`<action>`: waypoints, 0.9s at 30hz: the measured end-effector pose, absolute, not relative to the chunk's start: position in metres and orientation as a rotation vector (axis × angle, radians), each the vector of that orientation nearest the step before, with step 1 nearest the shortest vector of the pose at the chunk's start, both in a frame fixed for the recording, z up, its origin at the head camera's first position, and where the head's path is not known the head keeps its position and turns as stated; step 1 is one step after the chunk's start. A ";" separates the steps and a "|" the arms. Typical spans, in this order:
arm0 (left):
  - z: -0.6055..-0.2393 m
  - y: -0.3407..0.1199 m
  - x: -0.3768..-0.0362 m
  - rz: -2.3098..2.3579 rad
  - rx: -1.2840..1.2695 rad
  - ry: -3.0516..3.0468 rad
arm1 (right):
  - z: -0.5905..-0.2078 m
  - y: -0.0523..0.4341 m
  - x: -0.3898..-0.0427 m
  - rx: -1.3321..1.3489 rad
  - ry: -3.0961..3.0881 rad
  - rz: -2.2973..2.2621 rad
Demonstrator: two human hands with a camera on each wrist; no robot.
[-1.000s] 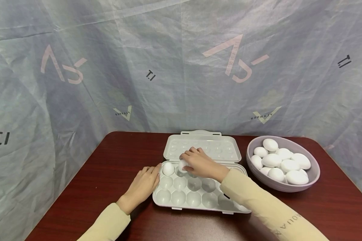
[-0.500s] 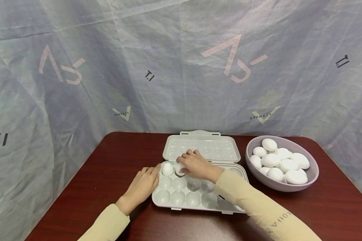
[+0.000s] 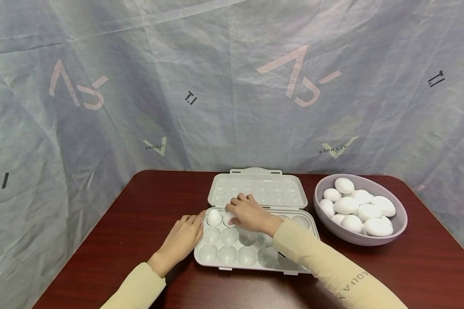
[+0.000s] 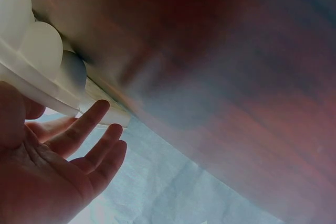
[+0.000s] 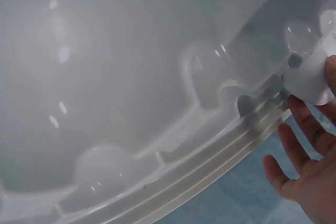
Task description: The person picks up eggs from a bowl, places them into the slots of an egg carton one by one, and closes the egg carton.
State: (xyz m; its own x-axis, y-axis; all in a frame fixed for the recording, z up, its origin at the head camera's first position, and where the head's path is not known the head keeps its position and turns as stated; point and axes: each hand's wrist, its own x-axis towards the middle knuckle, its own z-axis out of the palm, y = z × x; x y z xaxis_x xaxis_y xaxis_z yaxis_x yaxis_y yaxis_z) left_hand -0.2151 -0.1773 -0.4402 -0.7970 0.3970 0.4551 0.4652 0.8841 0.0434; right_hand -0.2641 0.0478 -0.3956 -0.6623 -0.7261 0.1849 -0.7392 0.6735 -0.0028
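Resting low in the centre of the head view, the open egg tray (image 3: 232, 253) lies on the dark red table (image 3: 131, 227), with its lid (image 3: 257, 191) folded back behind it. The left hand (image 3: 183, 238) lies flat against the tray's left edge with fingers straight, gripping nothing; the left wrist view shows those fingers (image 4: 86, 129) spread loosely beside the tray's rim. Just beyond, the right hand (image 3: 249, 212) curls its fingers over a white egg (image 3: 229, 219) in the back row, second cup from the left, beside an egg already seated (image 3: 214, 217) in the corner cup.

Judging by looks, the egg is light, smooth and somewhat slippery, and would crack if it is real, so a gentle hold by the fingertips around its widest part seems best. The thin plastic tray likely flexes and slides easily.

Most of the held egg is covered by the right hand, so whether it has settled in its cup cannot be told. The right wrist view is filled with blurred tray plastic. At the right of the head view, farther back, a grey bowl (image 3: 400, 225) holds a heap of eggs (image 3: 357, 206).
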 end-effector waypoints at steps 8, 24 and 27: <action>-0.441 -0.177 -0.215 -0.190 -0.624 -2.605 | -0.397 0.047 -0.264 1.179 -2.715 0.104; -0.441 -0.177 -0.215 -0.184 -0.630 -2.582 | -0.388 0.057 -0.261 1.154 -2.729 0.158; -0.441 -0.177 -0.215 -0.185 -0.634 -2.579 | -0.384 0.065 -0.261 1.136 -2.730 0.180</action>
